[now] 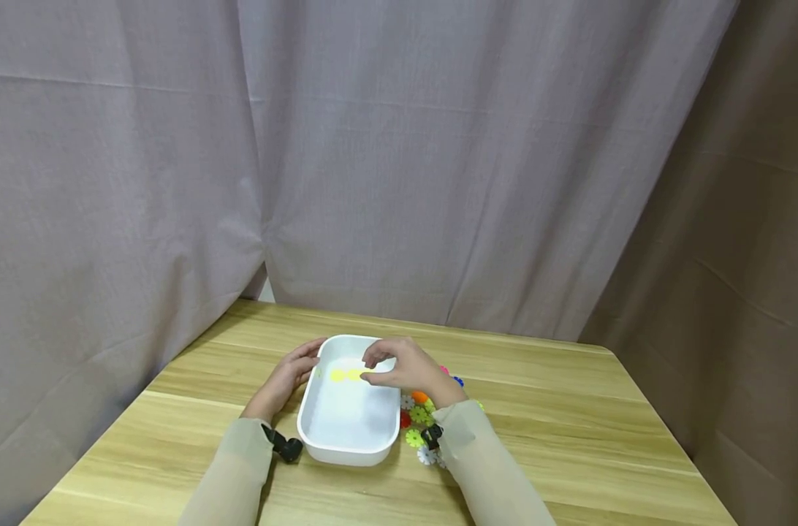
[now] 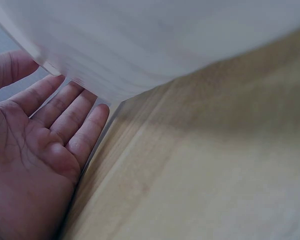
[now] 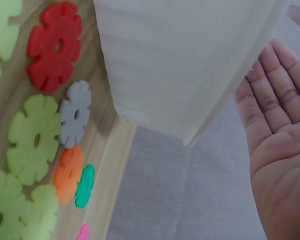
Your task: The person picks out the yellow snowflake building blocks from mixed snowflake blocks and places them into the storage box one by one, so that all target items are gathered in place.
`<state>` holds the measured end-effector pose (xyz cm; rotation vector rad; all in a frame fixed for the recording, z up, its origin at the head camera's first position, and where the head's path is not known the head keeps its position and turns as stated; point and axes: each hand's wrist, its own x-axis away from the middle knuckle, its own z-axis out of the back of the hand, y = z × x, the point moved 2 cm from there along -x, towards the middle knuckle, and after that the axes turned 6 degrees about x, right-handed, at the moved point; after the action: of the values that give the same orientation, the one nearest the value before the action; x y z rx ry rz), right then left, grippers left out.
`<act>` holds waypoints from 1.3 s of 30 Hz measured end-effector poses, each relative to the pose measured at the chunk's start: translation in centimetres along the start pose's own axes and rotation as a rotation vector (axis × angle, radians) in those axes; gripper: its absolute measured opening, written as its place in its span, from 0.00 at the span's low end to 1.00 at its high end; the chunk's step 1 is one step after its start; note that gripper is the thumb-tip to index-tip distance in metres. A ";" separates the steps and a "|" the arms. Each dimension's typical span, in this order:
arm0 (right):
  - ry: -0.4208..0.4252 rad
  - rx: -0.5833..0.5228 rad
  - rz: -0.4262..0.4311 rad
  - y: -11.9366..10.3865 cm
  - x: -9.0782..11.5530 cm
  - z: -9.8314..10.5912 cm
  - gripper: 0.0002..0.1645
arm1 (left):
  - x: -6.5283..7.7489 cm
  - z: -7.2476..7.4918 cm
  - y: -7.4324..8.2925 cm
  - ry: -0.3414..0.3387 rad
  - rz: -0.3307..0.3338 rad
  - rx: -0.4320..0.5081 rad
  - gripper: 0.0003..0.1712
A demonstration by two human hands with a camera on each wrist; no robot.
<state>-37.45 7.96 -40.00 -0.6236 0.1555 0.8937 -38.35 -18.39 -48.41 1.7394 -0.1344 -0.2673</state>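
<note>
A white plastic tray (image 1: 349, 431) sits on the wooden table, with yellow flower-shaped pieces (image 1: 337, 375) in a row on its floor. My left hand (image 1: 291, 376) rests against the tray's left side; in the left wrist view its fairly straight fingers (image 2: 72, 112) reach the tray wall. Over the tray's right rim reaches my right hand (image 1: 402, 367), thumb and fingers apart just above the yellow row. The right wrist view has the right palm (image 3: 285, 165) with fingers extended, their tips partly hidden by the tray's rim.
Loose flower-shaped pieces lie right of the tray, partly under my right forearm: a red one (image 3: 55, 47), a grey one (image 3: 75, 114), an orange one (image 3: 69, 174), a green one (image 3: 85, 186) and several yellow-green ones (image 3: 35, 140). A grey curtain (image 1: 399, 183) hangs behind the table (image 1: 557, 424).
</note>
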 end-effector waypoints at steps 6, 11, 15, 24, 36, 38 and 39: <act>0.029 -0.005 -0.027 0.2 1.0 0.3 0.13 | 0.0 0.1 0.1 -0.002 -0.001 0.013 0.32; 0.081 -0.017 0.005 0.7 2.0 0.4 0.07 | -0.1 0.1 0.0 -0.016 -0.009 0.003 0.32; 0.113 -0.017 0.012 1.2 3.1 0.3 0.06 | 0.0 0.0 -0.2 -0.021 -0.003 -0.006 0.31; 0.151 -0.064 -0.051 2.6 4.3 1.9 0.06 | -0.1 0.0 0.1 -0.005 -0.004 0.000 0.32; 0.194 -0.066 -0.109 4.9 6.6 4.5 0.06 | -0.1 0.1 0.3 0.002 0.007 -0.011 0.31; 0.195 -0.059 -0.131 5.2 7.1 4.8 0.07 | -0.1 0.0 0.3 0.008 0.014 -0.016 0.31; 0.191 -0.054 -0.146 5.3 7.3 5.0 0.07 | -0.1 0.0 0.3 0.011 0.015 -0.018 0.31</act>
<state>-37.59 18.22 -41.07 -0.7615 0.2550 0.6982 -38.43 -18.43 -48.12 1.7213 -0.1371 -0.2469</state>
